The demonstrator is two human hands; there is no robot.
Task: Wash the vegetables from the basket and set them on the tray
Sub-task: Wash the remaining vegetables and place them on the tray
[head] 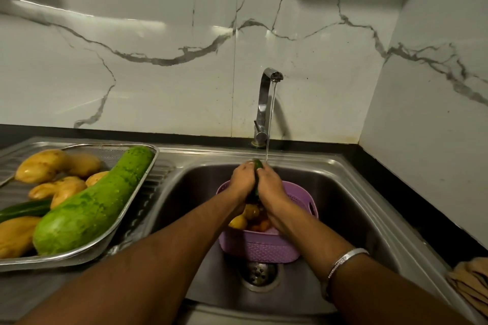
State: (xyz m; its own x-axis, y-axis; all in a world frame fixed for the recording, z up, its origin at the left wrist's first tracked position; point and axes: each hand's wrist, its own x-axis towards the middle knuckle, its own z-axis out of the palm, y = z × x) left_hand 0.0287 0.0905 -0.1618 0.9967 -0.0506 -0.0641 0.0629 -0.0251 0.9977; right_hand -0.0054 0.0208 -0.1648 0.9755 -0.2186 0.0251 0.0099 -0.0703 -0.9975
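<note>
Under the running tap, my left hand (243, 179) and my right hand (270, 184) both grip a dark green cucumber (258, 164); only its tip and a thin strip between the palms show. Below them a purple basket (264, 247) stands in the sink (340, 208), holding yellow and reddish vegetables (252, 215). On the drainboard at the left lies a steel tray (137, 199) with a big light green gourd (92, 206), several yellow potatoes (39, 165) and a dark green cucumber (23, 210).
A chrome tap (265, 105) at the back of the sink pours a thin stream of water. The sink drain (260, 273) lies in front of the basket. A tan cloth (472, 282) rests on the dark counter at the right. Marble walls close the back and right.
</note>
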